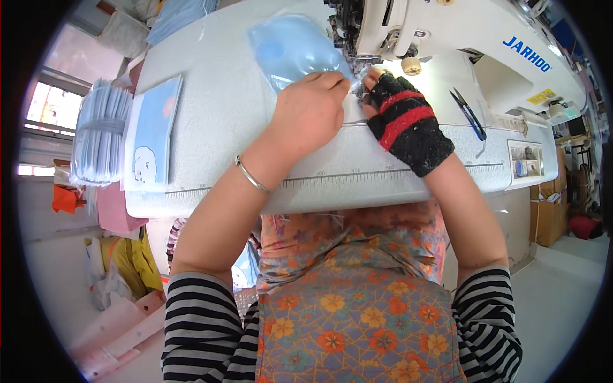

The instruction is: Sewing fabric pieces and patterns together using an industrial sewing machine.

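Observation:
A shiny, see-through light-blue plastic piece [290, 51] lies puffed up on the machine bed, reaching to the needle area of a white sewing machine [440, 25]. My left hand [313, 105], bare and with a bangle at the wrist, is closed on the near right edge of this plastic. Just right of it, my right hand [408, 121] wears a black and red fingerless glove. Its fingers bend together close beside the presser foot [365, 66]. Whatever they pinch there is hidden or too small to make out.
Thread snips [469, 115] lie right of my glove, near a small parts tray [526, 159]. At the left are a flat blue printed pouch [153, 134] and a tied stack of pale blue pieces [100, 134]. A ruler strip [357, 175] runs along the table's near edge.

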`<action>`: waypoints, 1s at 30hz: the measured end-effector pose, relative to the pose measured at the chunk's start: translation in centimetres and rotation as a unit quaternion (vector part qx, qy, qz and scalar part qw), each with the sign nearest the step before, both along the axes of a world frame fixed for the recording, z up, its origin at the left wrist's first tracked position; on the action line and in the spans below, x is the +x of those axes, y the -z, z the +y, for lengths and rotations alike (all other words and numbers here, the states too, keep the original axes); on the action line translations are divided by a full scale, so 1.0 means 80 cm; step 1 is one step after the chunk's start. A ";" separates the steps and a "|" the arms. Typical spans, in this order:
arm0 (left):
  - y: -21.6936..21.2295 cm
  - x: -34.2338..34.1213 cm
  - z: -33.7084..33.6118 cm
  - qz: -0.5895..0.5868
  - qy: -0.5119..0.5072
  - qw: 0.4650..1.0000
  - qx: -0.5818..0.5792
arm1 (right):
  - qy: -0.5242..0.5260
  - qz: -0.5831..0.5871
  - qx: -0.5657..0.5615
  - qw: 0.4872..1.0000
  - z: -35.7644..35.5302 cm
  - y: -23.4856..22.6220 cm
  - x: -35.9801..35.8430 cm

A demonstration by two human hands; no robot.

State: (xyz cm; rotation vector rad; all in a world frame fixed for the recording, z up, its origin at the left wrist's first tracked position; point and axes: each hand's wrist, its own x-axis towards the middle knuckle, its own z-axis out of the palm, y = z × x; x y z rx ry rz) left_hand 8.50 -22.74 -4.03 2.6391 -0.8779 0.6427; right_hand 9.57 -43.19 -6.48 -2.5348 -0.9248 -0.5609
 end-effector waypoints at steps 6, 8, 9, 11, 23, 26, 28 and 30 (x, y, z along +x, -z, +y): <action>-0.013 0.041 0.036 0.044 0.083 0.994 0.060 | 0.025 0.006 -0.008 1.000 0.001 0.000 0.012; 0.001 0.040 0.038 -0.072 0.127 0.987 0.062 | 0.033 0.008 -0.008 0.999 -0.001 0.000 0.011; 0.013 0.031 0.037 -0.074 0.090 0.992 0.048 | 0.040 0.012 -0.024 0.999 -0.002 -0.001 0.010; 0.010 0.010 0.025 -0.074 0.057 0.995 0.035 | 0.052 0.019 -0.040 0.998 -0.004 -0.002 0.004; 0.003 -0.009 0.020 0.058 0.067 0.995 0.048 | -0.109 0.006 0.006 0.994 -0.006 -0.008 -0.021; 0.003 -0.005 0.020 0.060 0.077 0.994 0.048 | -0.107 0.002 0.006 0.994 -0.006 -0.009 -0.023; 0.003 -0.003 0.022 0.054 0.077 0.994 0.049 | -0.110 0.003 0.008 0.994 -0.005 -0.012 -0.025; 0.005 -0.004 0.023 0.048 0.075 0.995 0.048 | -0.116 0.005 0.010 0.993 -0.004 -0.012 -0.030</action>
